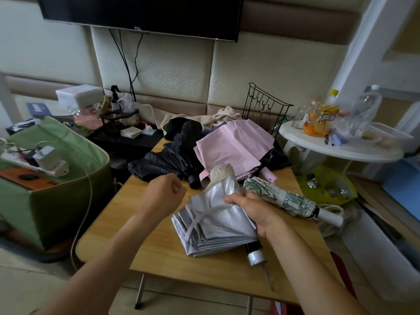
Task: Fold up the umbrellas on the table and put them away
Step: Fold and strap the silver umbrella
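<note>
A silver umbrella [213, 228] lies collapsed on the wooden table [127, 226], its canopy loose and its strap trailing. My right hand [254, 210] grips it around the middle. My left hand [163, 192] hovers just left of it with fingers curled, holding nothing that I can see. A green-and-white leaf-patterned umbrella [288, 198] lies rolled and strapped to the right. Behind them lie a pink umbrella [234, 146] and a black umbrella [166, 160], both loosely collapsed.
A green fabric box [59, 192] with a power strip on it stands at the left. A round white side table [336, 148] with bottles and snacks is at the right. A black wire rack [263, 105] and clutter line the back wall.
</note>
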Tool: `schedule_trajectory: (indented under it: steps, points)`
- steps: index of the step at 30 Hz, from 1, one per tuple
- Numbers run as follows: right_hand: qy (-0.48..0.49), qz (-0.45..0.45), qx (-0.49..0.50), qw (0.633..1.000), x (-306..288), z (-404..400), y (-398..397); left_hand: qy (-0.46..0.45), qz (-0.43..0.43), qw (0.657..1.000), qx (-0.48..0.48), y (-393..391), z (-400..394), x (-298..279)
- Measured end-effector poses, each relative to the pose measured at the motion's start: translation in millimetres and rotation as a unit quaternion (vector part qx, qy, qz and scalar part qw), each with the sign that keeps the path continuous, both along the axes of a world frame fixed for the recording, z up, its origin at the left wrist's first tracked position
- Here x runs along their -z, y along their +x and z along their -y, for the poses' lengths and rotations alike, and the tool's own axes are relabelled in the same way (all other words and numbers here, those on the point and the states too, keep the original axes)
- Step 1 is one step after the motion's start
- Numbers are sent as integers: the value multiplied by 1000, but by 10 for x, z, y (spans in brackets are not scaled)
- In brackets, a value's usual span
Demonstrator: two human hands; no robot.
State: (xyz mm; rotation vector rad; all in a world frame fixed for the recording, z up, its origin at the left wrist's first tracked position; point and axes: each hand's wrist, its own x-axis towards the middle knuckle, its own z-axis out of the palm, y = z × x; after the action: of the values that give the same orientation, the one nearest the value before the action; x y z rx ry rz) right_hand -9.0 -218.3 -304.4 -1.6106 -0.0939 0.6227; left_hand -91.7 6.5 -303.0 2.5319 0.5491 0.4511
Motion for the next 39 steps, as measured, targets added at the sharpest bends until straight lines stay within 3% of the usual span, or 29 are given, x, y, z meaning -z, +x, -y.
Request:
schedule_trajectory:
  steps: [3,6,7,9,11,13,18,24,29,33,36,39]
  points:
    - [9,0,-14,1000,19,-27,-20,-130,98,981,102,-4,205,-78]
    - [22,-2,-40,999,-5,-50,-62,-118,135,976,127,20,316,-9]
    - [23,0,-54,998,-17,-55,-78,-127,122,978,115,20,334,6]
    - [23,1,-87,996,-37,-54,-98,-262,43,960,86,-12,363,-55]
    - [23,-8,-123,992,-57,-46,-121,-407,-28,909,91,-56,400,-157]
    - [25,-11,-151,988,-65,-43,-142,-476,-48,871,113,-42,396,-173]
    - [15,-5,-170,985,-13,-55,-121,-536,-56,837,96,14,325,-79]
    - [19,25,-106,994,63,-16,-7,-590,-51,806,13,55,250,-37]
    - [-19,148,-32,988,106,-17,51,-589,-33,807,-33,77,196,-13]
    - [-32,297,50,953,164,-24,137,-587,-44,807,-37,75,181,-36]
    - [-54,334,29,941,149,-13,149,-587,-47,807,-40,58,198,-55]
    - [-132,298,-43,944,162,-11,132,-588,-44,806,-44,64,206,-51]
